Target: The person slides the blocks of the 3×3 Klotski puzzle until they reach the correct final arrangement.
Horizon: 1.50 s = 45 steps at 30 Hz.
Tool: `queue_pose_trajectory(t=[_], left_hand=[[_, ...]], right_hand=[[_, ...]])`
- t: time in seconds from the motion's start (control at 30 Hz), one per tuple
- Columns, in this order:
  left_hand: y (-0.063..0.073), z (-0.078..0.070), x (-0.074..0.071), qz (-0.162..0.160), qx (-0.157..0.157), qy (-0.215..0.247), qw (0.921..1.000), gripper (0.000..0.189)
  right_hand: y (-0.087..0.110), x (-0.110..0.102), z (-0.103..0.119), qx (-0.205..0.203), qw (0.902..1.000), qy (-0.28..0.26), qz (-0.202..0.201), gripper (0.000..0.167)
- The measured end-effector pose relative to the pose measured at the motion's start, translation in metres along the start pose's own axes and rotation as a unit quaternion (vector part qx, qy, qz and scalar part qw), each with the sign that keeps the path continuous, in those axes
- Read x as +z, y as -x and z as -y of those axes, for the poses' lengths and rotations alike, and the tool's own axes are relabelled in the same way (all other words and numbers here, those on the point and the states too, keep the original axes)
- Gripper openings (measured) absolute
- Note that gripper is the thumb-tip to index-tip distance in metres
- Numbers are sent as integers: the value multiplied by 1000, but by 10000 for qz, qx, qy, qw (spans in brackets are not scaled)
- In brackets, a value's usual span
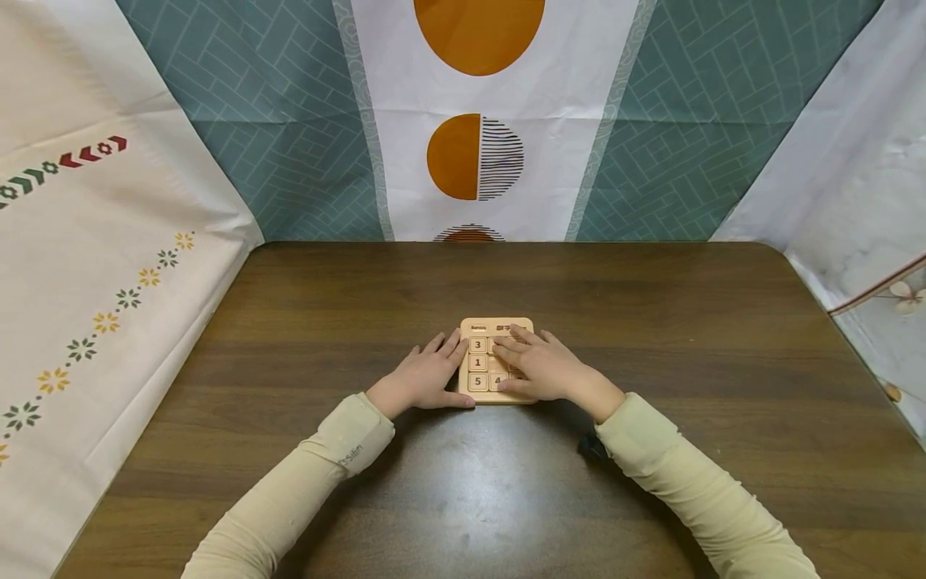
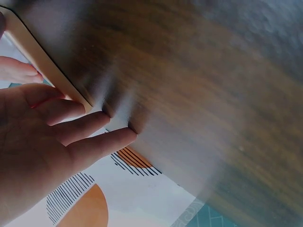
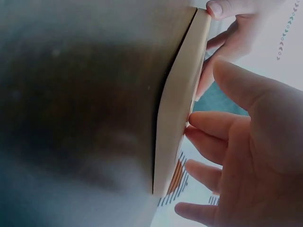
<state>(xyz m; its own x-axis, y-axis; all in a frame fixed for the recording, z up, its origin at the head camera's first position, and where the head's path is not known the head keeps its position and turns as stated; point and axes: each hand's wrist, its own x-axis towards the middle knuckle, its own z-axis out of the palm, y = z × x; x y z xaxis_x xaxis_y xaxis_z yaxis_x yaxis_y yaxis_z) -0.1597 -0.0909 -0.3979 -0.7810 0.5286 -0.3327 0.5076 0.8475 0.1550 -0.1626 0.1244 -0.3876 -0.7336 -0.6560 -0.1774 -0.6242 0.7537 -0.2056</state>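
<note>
A wooden number sliding puzzle [image 1: 499, 398] lies flat on the table, with number tiles set in a light frame. Tiles 3, 1 and 5 show down its left column, and the 4 tile [image 1: 497, 381] is partly covered. My left hand [image 1: 427, 376] rests along the puzzle's left edge, its thumb by the front left corner and its fingers spread. Over the right side lies my right hand [image 1: 550, 368], fingers extended and fingertips touching the tiles. It hides the right column. In the right wrist view the puzzle's side edge [image 3: 177, 104] shows beside the fingertips.
The brown wooden table [image 1: 325, 289] extends around the puzzle. A small black object [image 1: 593, 447] sits under the right wrist. Behind the table hangs a patterned cloth [image 1: 311, 177]; a white cloth [image 1: 65, 289] hangs on the left.
</note>
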Motion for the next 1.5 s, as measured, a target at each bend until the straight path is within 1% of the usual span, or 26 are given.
queue_pose_trajectory(t=[0.23,0.47,0.7,1.0,1.27,1.5], left_hand=[[0,0,0,19,-11,-32,10000,98],[-1,0,0,29,-18,-45,10000,98],[-1,0,0,22,-38,-50,10000,97],[-1,0,0,5,-28,-49,10000,97],[-1,0,0,14,-17,-29,10000,96],[-1,0,0,18,-11,-42,10000,96]], right_hand=[[0,-2,1,-83,10000,38,24,63],[3,-3,4,-100,9998,56,144,63],[10,0,10,-223,9997,121,4,62],[17,1,13,-371,9993,1,-56,61],[17,1,11,-426,9991,-67,-41,59],[10,-7,10,-574,9981,223,-79,57]])
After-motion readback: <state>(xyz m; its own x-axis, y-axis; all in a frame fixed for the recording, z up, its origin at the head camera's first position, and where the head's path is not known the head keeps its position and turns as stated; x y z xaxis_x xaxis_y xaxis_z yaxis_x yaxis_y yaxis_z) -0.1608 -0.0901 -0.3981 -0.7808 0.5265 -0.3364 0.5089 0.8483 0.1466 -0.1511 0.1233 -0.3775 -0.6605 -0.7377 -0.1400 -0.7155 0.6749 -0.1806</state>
